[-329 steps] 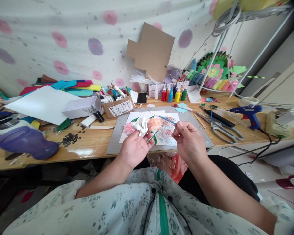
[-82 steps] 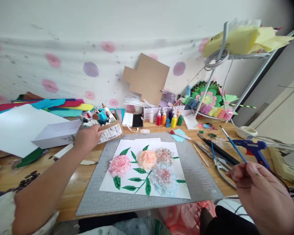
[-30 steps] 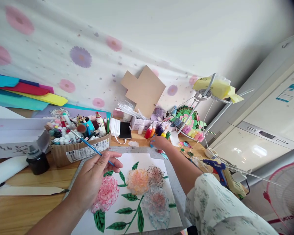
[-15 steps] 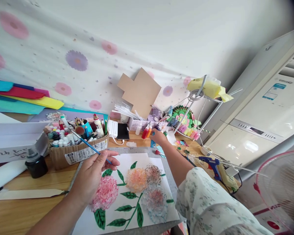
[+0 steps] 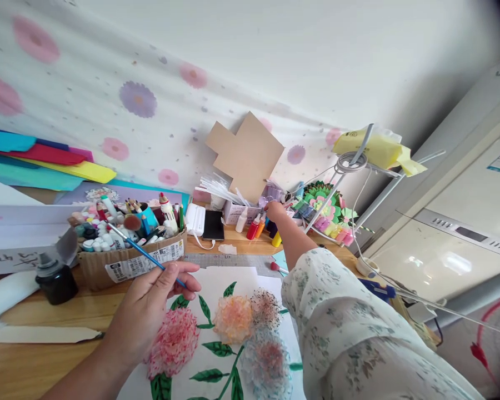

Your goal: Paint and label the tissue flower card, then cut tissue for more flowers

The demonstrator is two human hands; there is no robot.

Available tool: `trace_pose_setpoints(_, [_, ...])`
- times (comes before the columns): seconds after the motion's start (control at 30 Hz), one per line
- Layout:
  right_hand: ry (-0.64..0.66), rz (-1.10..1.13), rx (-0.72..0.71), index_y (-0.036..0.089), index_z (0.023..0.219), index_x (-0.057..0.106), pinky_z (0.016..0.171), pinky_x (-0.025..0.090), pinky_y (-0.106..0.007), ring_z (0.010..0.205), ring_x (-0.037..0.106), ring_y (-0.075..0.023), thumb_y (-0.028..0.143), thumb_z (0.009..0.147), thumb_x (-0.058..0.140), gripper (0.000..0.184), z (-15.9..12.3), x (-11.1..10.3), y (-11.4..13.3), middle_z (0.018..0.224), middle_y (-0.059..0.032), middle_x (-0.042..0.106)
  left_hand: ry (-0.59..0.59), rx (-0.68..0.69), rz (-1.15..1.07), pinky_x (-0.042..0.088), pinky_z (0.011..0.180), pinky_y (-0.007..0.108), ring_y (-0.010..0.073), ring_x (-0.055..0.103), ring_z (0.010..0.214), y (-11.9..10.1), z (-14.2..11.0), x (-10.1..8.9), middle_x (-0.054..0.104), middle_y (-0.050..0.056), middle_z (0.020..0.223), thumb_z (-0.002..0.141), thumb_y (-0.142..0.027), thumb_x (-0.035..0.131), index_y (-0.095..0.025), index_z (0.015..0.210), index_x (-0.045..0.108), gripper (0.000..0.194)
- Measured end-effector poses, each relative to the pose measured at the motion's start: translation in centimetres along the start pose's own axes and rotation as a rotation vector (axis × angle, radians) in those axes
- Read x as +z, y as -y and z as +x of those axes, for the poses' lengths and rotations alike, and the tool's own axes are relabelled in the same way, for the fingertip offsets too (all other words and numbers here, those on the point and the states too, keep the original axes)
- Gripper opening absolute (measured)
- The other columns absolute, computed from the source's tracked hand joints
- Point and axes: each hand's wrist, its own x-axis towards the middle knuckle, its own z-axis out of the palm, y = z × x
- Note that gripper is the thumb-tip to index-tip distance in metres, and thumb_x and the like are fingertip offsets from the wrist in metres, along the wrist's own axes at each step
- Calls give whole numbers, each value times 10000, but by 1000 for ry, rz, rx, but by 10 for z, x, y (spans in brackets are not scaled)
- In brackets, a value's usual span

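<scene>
i count 2 arms of the wearer from my remote post, both bare at the hand. the left forearm (image 5: 94, 369) enters at the lower left, angled up and inward; the left hand (image 5: 154, 297) is raised, thumb and index finger pressed in a pinch, the other fingers (image 5: 189, 278) loosely bent and pointing inward. the right arm reaches well forward, its sleeve (image 5: 345, 328) loose and bunched near the elbow, the forearm (image 5: 294, 239) uncovered. the right hand (image 5: 276, 212) is far ahead of the left; i cannot verify its fingertips, mostly hidden.
</scene>
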Motion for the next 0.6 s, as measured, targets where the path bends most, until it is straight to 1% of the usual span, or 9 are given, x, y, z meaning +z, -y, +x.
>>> trace_pose_setpoints(0.07, [-25, 4, -2, 159, 1180, 549, 850, 512, -395, 1007, 589, -196, 319, 914, 543, 312, -1, 0, -2, 1186, -91, 567, 0, -3, 8, 497, 658, 275, 171, 588, 671, 0, 0, 0, 669, 50, 748, 819, -542, 532, -169, 925, 675, 413])
trace_pose_setpoints(0.2, [-59, 7, -40, 163, 1193, 542, 860, 507, -408, 1021, 583, -201, 323, 916, 537, 319, -9, -7, -7, 1201, -90, 559, -9, -10, 27, 491, 658, 268, 169, 591, 673, 1, 1, 1, 670, 46, 746, 817, -548, 530, -171, 927, 674, 419])
trace_pose_setpoints(0.3, [-11, 6, -113, 151, 1188, 543, 853, 509, -410, 1015, 586, -204, 322, 911, 547, 326, -16, -8, -3, 1187, -89, 565, 11, -11, 27, 491, 661, 275, 176, 597, 680, 2, 1, 2, 670, 50, 750, 820, -552, 520, -169, 933, 673, 428])
trace_pose_setpoints(0.4, [69, -7, -148, 149, 1178, 548, 837, 517, -400, 993, 594, -197, 321, 910, 548, 318, -19, -4, 5, 1168, -85, 574, 17, 0, 25, 493, 674, 283, 181, 603, 690, 1, 0, 3, 670, 52, 749, 825, -554, 510, -161, 926, 670, 436])
trace_pose_setpoints(0.5, [108, -28, -146, 148, 1174, 549, 832, 518, -397, 987, 596, -194, 321, 911, 547, 315, -16, 0, 10, 1162, -85, 577, 9, 12, 25, 490, 681, 277, 176, 606, 695, 1, 0, 2, 668, 44, 747, 831, -547, 504, -165, 928, 667, 426])
trace_pose_setpoints(0.6, [105, -45, -150, 152, 1173, 551, 844, 514, -400, 999, 592, -196, 321, 912, 545, 312, -6, -1, 13, 1172, -86, 573, 10, 21, 29, 488, 681, 276, 174, 605, 686, 1, 0, 2, 667, 41, 737, 837, -537, 500, -167, 922, 669, 415])
